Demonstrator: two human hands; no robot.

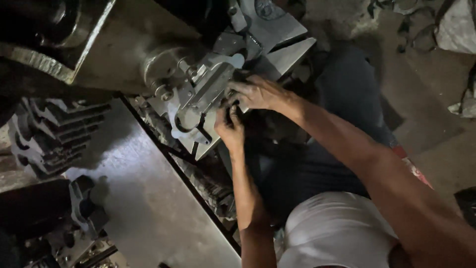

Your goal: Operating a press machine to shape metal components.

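Your right hand [258,93]: fingers spread flat on the metal bracket [206,92] | your left hand [229,126]: fingers curled just below it, grip hidden in shadow | finned casting [54,134]: dim, well apart.

Pretty much everything's grey here. The metal bracket assembly [206,94] at upper centre is pale silvery grey with darker greasy smudges, and the flat tabletop [148,198] at lower left is dull grey steel. The finned block [54,134] on the left edge looks near-black. Trousers [347,99] are dark navy, shirt [337,231] off-white, floor [436,129] dusty brown-grey.
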